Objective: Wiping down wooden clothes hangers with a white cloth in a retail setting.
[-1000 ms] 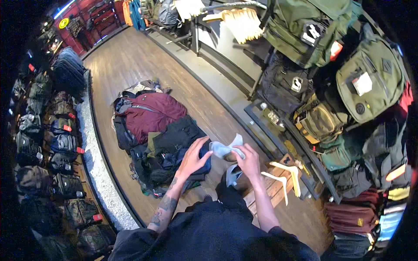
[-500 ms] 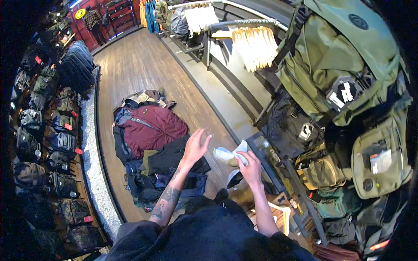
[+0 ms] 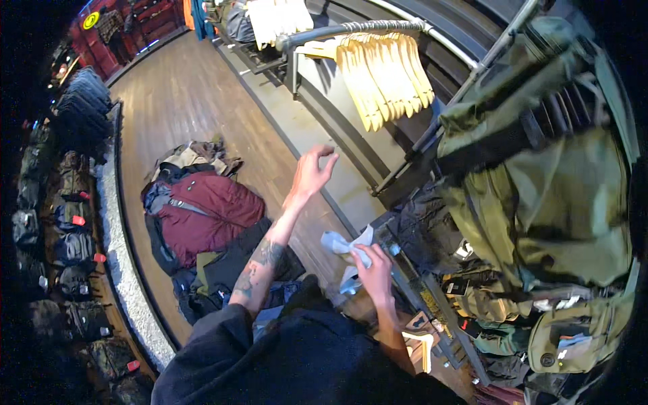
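Note:
My left hand (image 3: 314, 174) is stretched forward over the aisle, below the hanging rail. Its fingers are loosely curved and apart, and nothing is in them. Lower and to the right, my right hand (image 3: 374, 273) pinches a crumpled pale blue cloth (image 3: 339, 243); whether it is fabric or paper I cannot tell. The cloth's loose end hangs beneath the fingers. A row of light wooden hangers (image 3: 381, 77) hangs on the metal rail ahead of my left hand. To the right, a large olive backpack (image 3: 547, 202) hangs close by, its side and strap slightly blurred.
A heap of folded clothes with a maroon jacket (image 3: 212, 212) lies on the wooden floor (image 3: 196, 81) to the left. Shelves of small bags (image 3: 74, 250) line the left wall behind a white gravel strip (image 3: 125, 256). More wooden hangers (image 3: 422, 351) sit low at right.
The view has swung to the right, so the rail and olive backpack look nearer. My left hand has reached farther forward and up. My right hand still holds the cloth.

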`<state>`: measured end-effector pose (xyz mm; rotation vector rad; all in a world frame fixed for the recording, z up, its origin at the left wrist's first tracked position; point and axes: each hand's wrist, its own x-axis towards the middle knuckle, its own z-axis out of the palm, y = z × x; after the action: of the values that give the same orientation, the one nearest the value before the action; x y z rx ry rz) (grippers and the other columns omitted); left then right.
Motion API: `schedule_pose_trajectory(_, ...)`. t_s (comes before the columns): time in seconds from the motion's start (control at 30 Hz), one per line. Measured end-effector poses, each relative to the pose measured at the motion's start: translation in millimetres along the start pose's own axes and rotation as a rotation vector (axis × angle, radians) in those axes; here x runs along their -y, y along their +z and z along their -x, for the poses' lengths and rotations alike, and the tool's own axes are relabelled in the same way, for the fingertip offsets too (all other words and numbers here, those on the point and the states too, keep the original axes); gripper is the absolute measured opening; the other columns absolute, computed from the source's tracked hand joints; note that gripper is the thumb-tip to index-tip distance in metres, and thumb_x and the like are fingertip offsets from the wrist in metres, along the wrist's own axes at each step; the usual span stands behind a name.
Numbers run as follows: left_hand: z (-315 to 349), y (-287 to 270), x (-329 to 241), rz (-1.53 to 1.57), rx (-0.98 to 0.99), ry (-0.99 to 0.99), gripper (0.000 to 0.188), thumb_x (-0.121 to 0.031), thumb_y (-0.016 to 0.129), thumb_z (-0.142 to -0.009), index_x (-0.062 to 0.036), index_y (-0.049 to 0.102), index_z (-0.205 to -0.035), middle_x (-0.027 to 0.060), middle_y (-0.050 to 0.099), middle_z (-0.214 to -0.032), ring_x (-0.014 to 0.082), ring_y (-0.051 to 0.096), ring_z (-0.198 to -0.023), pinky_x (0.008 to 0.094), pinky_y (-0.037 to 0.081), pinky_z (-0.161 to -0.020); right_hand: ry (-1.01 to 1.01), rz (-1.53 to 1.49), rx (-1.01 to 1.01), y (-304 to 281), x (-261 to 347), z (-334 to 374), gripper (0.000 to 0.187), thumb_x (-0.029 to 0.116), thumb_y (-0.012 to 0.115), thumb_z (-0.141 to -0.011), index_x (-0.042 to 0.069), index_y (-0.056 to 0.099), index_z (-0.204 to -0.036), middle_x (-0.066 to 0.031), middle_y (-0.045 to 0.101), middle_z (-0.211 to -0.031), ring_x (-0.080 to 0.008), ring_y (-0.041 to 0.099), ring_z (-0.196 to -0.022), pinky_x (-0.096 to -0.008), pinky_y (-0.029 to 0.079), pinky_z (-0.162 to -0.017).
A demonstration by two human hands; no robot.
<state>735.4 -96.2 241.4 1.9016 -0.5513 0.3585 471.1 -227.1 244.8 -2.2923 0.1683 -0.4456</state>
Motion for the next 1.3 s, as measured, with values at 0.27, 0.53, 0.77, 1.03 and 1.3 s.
schedule_pose_trajectory(0.27,-134.5,74.7,26.9,0.116,-0.031,-0.198,0.039,-0.029,0.07,-0.087,0.0061,0.069,-0.104,0.0215,0.073,-0.094,0.0324,0.073,-0.092,0.0383,0.056,-0.081,0.121,-0.005,-0.004,14.0,-0.1,-14.5,0.017,0.011,0.075,-0.084,0.006,0.073,-0.101,-0.0169,0.067,-0.091,-0.0369,0.066,-0.083,-0.0398,0.052,-0.072)
schedule_pose_trajectory(0.53,-169.3,81.3,14.7,0.149,-0.13,-0.308,0.044,-0.034,0.073,-0.085,0.0092,0.066,-0.09,0.0179,0.072,-0.075,0.0245,0.073,-0.068,0.0356,0.056,-0.069,0.236,-0.005,-0.023,16.1,-4.8,7.9,0.018,0.015,0.074,-0.087,0.006,0.073,-0.102,-0.0152,0.067,-0.092,-0.0355,0.067,-0.085,-0.0388,0.053,-0.072)
schedule_pose_trajectory(0.77,-156.6,70.3,-10.0,0.208,-0.097,-0.275,0.039,-0.029,0.069,-0.089,0.0092,0.065,-0.091,0.0156,0.07,-0.07,0.0205,0.072,-0.062,0.0326,0.056,-0.063,0.232,0.01,0.044,14.9,-3.3,29.3,0.02,0.019,0.071,-0.089,0.009,0.07,-0.107,-0.0133,0.067,-0.098,-0.0372,0.067,-0.088,-0.0419,0.053,-0.073)
schedule_pose_trajectory(1.03,-109.3,9.4,-6.7,0.182,-0.093,-0.368,0.046,-0.035,0.062,-0.096,0.0104,0.068,-0.098,0.0159,0.073,-0.079,0.0206,0.073,-0.069,0.0297,0.055,-0.065,0.199,-0.016,0.037,17.1,9.7,71.4,0.02,0.015,0.075,-0.086,0.009,0.072,-0.105,-0.0131,0.066,-0.092,-0.0346,0.068,-0.085,-0.0392,0.054,-0.072)
schedule_pose_trajectory(1.3,-84.4,-20.1,-29.4,0.036,0.032,-0.307,0.039,-0.029,0.06,-0.098,0.0082,0.071,-0.094,0.0137,0.073,-0.076,0.0174,0.073,-0.073,0.0305,0.054,-0.066,0.198,-0.029,0.026,-1.7,16.3,157.6,0.02,0.02,0.071,-0.088,0.012,0.071,-0.106,-0.0091,0.067,-0.098,-0.035,0.067,-0.086,-0.0432,0.054,-0.072)
